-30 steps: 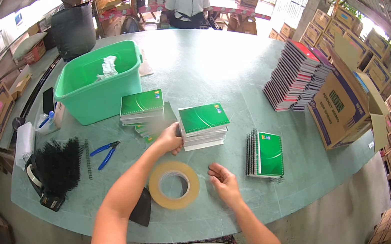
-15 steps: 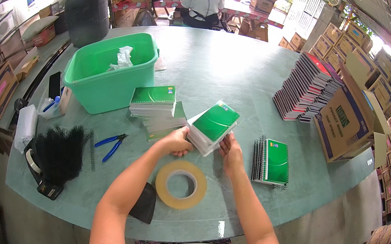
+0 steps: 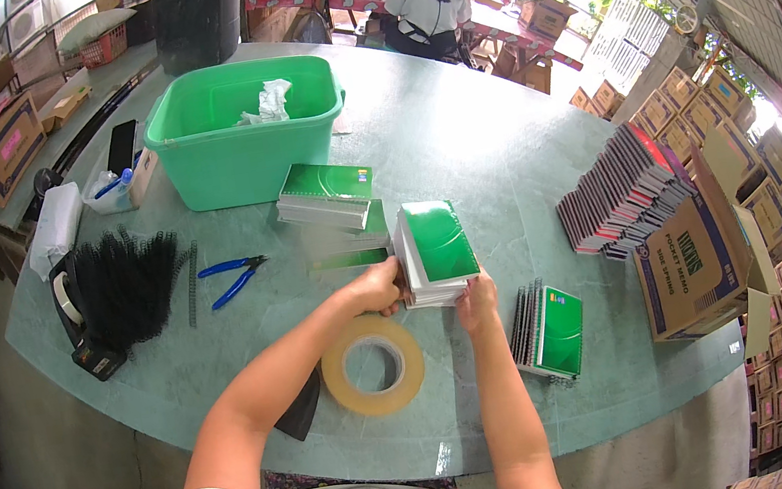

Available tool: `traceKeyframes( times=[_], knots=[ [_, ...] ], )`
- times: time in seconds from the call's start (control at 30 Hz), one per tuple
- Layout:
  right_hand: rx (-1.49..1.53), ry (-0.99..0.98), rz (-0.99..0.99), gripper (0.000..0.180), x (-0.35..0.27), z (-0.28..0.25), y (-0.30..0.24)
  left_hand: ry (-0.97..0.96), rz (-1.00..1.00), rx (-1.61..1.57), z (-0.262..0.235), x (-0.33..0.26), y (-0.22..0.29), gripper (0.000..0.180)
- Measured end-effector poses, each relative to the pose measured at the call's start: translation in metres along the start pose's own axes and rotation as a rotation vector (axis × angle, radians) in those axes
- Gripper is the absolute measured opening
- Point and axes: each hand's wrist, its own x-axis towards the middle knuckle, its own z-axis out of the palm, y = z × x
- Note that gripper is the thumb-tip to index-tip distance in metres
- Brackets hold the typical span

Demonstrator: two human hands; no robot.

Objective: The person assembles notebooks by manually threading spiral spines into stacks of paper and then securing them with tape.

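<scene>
Between my two hands is a stack of green-covered memo pads (image 3: pixel 439 240) with white page edges and punched holes; no coil shows on it. My left hand (image 3: pixel 379 287) closes on its lower left side, and my right hand (image 3: pixel 477 301) grips the lower right corner. Just left of it stand more green memo pads (image 3: pixel 325 182) in a pile, with a lower pile (image 3: pixel 361 236) partly behind it. To the right of my right hand lie several green memo books bound with black coils (image 3: pixel 558 333). A wide roll of clear tape (image 3: pixel 337 376) lies flat below my left hand.
A green tub (image 3: pixel 248 170) holds crumpled white material. Leftward are blue-handled cutters (image 3: pixel 234 289), a heap of black coils (image 3: pixel 126 284) and a tape dispenser (image 3: pixel 100 361). Red-and-dark notebooks (image 3: pixel 611 191) stand stacked beside an open carton (image 3: pixel 697 264). A person (image 3: pixel 424 7) sits far back.
My hands have turned the held stack from a slant to nearly straight, its pads now more evenly lined up. The whole view has shifted slightly.
</scene>
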Motion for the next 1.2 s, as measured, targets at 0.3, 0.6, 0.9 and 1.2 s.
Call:
traceKeyframes(
  times=[0.3, 0.6, 0.9, 1.2],
  knots=[
    [-0.456, 0.146, -0.512, 0.032, -0.021, -0.006, 0.000, 0.134, 0.129, -0.019, -0.005, -0.003, -0.008, 0.030],
    [-1.972, -0.633, -0.845, 0.033, -0.030, 0.057, -0.071, 0.102, 0.360, 0.108, -0.018, -0.103, 0.017, 0.026],
    [-1.742, -0.822, -0.524, 0.027, -0.020, 0.071, -0.098, 0.284, 0.121, -0.200, -0.046, -0.182, -0.038, 0.021],
    [-1.724, -0.871, -0.553, 0.028, -0.016, 0.071, -0.098, 0.293, 0.124, -0.217, -0.040, -0.185, -0.040, 0.021]
  ],
)
